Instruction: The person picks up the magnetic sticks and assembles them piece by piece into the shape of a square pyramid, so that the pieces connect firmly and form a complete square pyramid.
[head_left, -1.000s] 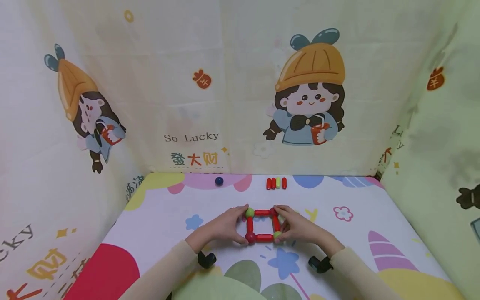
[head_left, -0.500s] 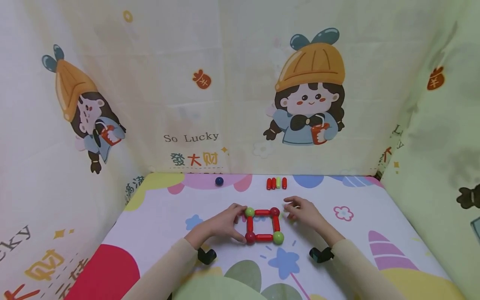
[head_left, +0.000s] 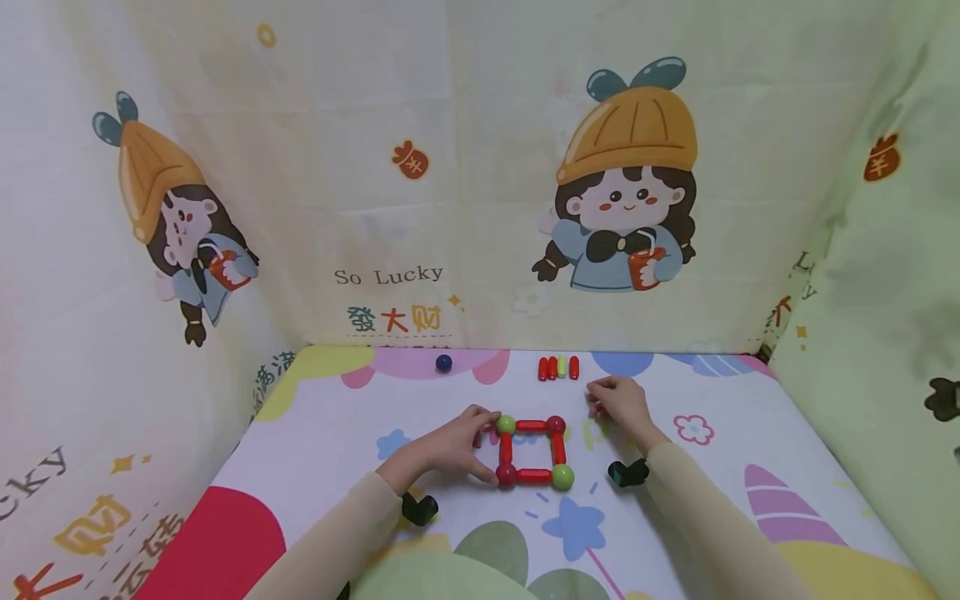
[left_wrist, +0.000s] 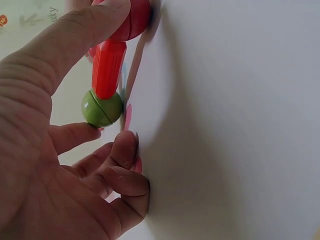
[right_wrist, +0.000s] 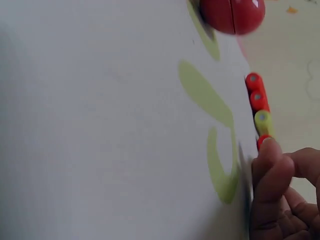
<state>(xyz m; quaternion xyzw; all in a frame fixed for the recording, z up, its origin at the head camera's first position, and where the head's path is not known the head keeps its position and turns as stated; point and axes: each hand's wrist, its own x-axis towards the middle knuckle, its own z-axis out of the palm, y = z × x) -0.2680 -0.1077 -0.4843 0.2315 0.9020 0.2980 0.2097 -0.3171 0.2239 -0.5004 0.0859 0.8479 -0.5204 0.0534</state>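
A square of red magnetic rods and balls lies flat on the table, with a green ball (head_left: 506, 425) and a red ball (head_left: 507, 475) on its left side. My left hand (head_left: 453, 442) holds that side: in the left wrist view the thumb presses the red ball and the index fingertip touches the green ball (left_wrist: 102, 108). Beyond the square's right side, my right hand (head_left: 622, 404) is just above the table with loosely bent fingers and nothing visible in them. Nearest to it stands a row of loose rods, several red and one yellow-green rod (head_left: 562, 367).
A dark blue ball (head_left: 444, 363) sits at the table's back left. Behind the table (head_left: 675, 517) hangs a printed cloth (head_left: 487, 208), with more cloth at both sides.
My right hand has let go of the square's right side and moved away, toward the loose rods. The left hand and the square stay in place.
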